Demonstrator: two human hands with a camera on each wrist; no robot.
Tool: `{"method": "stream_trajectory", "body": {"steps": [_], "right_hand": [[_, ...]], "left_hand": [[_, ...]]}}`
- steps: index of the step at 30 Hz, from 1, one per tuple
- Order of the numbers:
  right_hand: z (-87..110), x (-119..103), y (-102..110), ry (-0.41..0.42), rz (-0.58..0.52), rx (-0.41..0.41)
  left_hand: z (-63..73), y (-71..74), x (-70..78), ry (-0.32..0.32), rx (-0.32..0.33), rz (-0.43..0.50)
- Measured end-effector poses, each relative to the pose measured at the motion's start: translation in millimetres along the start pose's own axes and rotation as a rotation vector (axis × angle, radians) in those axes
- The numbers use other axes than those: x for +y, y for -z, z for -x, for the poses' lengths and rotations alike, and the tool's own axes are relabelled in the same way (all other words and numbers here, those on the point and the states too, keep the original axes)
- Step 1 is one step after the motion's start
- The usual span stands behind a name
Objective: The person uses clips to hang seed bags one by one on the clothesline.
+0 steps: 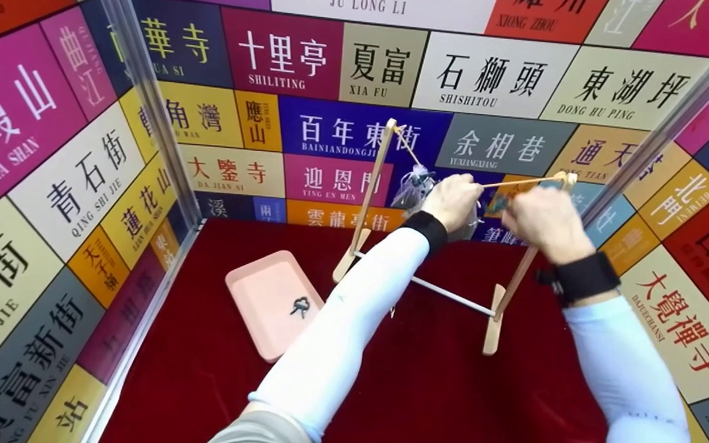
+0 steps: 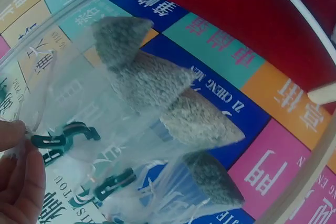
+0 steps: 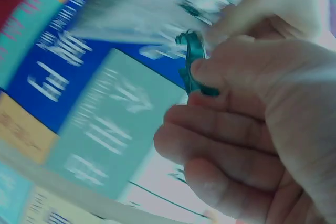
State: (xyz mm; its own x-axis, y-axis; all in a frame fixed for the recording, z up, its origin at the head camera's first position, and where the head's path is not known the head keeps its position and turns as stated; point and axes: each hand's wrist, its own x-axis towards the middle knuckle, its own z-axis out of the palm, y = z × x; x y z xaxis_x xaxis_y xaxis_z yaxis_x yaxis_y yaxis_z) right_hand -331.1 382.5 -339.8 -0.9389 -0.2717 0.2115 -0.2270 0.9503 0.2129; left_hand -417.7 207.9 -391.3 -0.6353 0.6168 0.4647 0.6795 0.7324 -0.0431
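In the head view, a tan cord (image 1: 514, 183) runs between two wooden posts, with translucent sachets (image 1: 413, 189) hanging from it. My left hand (image 1: 453, 200) is at the cord beside the sachets. In the left wrist view its fingers pinch the gathered top of a sachet, next to a dark green clip (image 2: 65, 137). Grey-green granules (image 2: 152, 85) fill the sachets' bottom corners, and another green clip (image 2: 113, 182) sits nearby. My right hand (image 1: 542, 221), blurred, is near the right post. It pinches a green clip (image 3: 195, 61) between thumb and forefinger in the right wrist view.
A pink tray (image 1: 256, 301) holding dark clips (image 1: 300, 306) lies left of the stand on a dark red cloth (image 1: 416, 381). A white crossbar (image 1: 453, 295) joins the feet of the wooden posts (image 1: 372, 191). Walls of coloured signs enclose the table.
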Motion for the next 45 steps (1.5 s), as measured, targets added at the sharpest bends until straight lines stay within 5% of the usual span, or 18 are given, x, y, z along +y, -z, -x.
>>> {"method": "stream_trajectory", "body": {"steps": [6, 13, 18, 23, 29, 34, 39, 45], "right_hand": [[-26.6, -0.4, 21.5, -0.002, 0.061, 0.1], [-51.7, -4.0, 18.4, 0.068, 0.056, -0.065], [-56.7, -8.1, 16.8, 0.103, 0.009, -0.07], [-57.0, -8.9, 13.2, 0.106, -0.016, -0.077], [-54.9, -7.6, 6.3, 0.103, -0.001, 0.012], [-46.2, -2.5, -1.3, 0.056, 0.028, 0.107], [-29.9, -2.2, -13.4, -0.019, 0.055, 0.121], [-9.9, -5.8, -43.8, -0.067, -0.031, 0.001]], "left_hand": [[-2.4, 2.0, -6.6, 0.025, 0.019, 0.036], [0.8, -3.1, -5.0, 0.024, 0.011, 0.005], [1.1, -3.9, -2.6, 0.073, 0.054, -0.019], [0.4, -2.9, -3.8, 0.107, 0.069, 0.075], [1.3, -3.4, -4.9, 0.15, 0.083, 0.192], [6.6, -5.4, -5.0, 0.12, 0.117, 0.227], [29.1, -15.1, -15.7, 0.086, 0.169, 0.342], [96.2, -39.4, -56.9, 0.053, 0.13, 0.407]]}}
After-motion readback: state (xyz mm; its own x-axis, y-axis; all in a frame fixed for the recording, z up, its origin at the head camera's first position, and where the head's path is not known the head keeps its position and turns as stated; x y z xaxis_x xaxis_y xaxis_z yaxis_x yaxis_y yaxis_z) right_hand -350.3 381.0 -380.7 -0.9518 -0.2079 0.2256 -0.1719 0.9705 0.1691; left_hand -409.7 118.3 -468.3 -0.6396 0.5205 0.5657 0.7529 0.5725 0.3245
